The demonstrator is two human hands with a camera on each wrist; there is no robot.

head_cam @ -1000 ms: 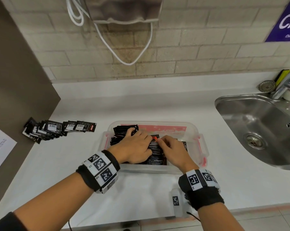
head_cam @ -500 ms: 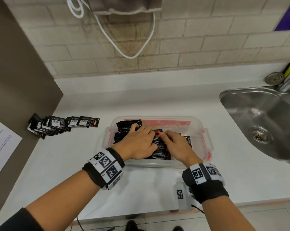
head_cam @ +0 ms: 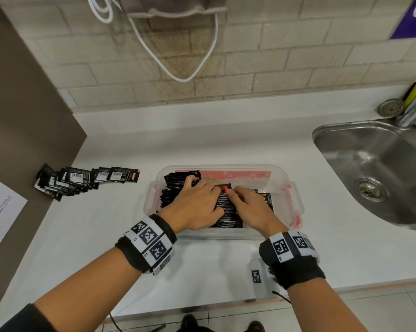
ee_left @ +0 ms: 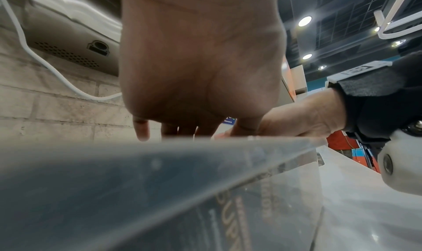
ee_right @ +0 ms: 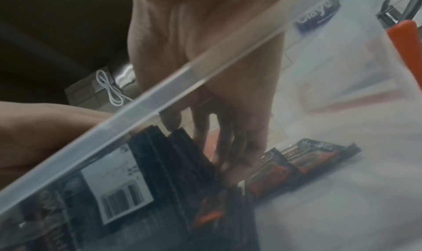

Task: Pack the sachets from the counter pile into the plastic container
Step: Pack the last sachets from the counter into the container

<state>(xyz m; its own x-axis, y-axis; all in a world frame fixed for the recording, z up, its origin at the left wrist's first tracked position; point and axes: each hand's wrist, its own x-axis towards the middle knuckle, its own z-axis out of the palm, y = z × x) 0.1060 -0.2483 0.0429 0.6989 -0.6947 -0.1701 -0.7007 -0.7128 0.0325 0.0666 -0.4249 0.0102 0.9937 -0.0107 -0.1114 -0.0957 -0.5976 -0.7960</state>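
Inside the plastic container (head_cam: pixel 295 202) near the counter (head_cam: pixel 202 144) front, your left hand (head_cam: pixel 195 207) and right hand (head_cam: pixel 252 209) press flat on the packed sachets (head_cam: pixel 226 209), so next you probably fetch more from the pile (head_cam: pixel 82 180) far left.

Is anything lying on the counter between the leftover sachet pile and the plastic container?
Nothing visible. The pile of sachets lies left of the plastic container, with only bare white counter between them. Both the left hand and the right hand are inside the container, on the packed sachets.
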